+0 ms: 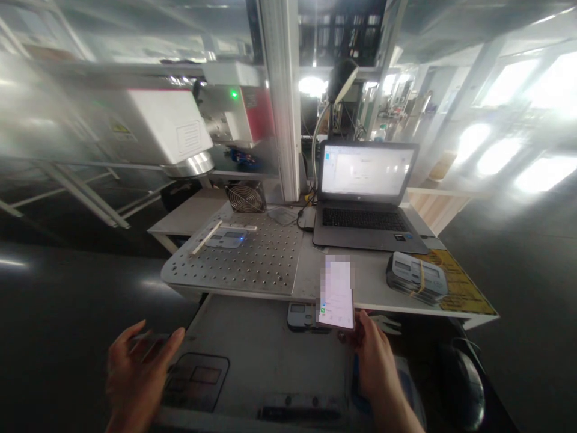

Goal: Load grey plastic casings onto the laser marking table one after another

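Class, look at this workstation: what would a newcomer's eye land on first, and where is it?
Probably the phone with its glowing screen, held in the right hand near the middle of the view. Next might come the open laptop on the bench behind it, its screen also lit. At upper left, a bulky white machine head stands out, with a small green light shining to its right.
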The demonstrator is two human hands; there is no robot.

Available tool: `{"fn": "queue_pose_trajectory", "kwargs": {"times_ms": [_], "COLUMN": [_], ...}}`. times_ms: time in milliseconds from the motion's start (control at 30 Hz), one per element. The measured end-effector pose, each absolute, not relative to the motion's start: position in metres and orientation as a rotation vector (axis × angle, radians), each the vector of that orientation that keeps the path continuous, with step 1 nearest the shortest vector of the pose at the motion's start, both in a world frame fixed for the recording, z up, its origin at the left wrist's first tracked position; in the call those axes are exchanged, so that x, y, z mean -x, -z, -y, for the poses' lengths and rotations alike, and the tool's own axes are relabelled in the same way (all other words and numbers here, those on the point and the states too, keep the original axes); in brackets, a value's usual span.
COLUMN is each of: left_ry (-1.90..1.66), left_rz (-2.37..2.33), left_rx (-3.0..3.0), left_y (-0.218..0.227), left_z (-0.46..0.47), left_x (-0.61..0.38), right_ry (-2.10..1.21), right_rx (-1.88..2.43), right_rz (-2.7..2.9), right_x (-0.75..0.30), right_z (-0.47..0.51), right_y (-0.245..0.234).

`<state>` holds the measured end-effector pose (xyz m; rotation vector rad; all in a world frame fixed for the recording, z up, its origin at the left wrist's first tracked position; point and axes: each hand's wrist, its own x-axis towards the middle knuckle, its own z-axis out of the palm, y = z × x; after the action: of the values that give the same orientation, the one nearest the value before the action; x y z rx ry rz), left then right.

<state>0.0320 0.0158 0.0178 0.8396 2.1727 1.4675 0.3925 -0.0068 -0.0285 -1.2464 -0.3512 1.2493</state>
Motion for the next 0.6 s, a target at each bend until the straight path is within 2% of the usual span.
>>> {"fn": "queue_pose_trajectory", "kwargs": {"times_ms": [233, 400, 600], "left_ry": [-1.317, -1.354, -1.322], "left_rz": [-2.291, -2.202, -2.235], "left_rx": [-0.872, -0.825, -0.811], "left_y": [-0.022, -0.027, -0.022], "left_z": [-0.019, -0.021, -0.021], "left_x": [-0.034, -0.039, -0.037], "right_ry": [-1.256, -1.203, -1.127], "right_rx": [1.294, 1.388, 1.45], "right_rz": [0.349, 0.443, 0.392], "right_x": [-0.393, -0.392, -0.396], "right_z": [0.008, 0.011, 0.012], "right_y": [0.028, 0.02, 0.035]}}
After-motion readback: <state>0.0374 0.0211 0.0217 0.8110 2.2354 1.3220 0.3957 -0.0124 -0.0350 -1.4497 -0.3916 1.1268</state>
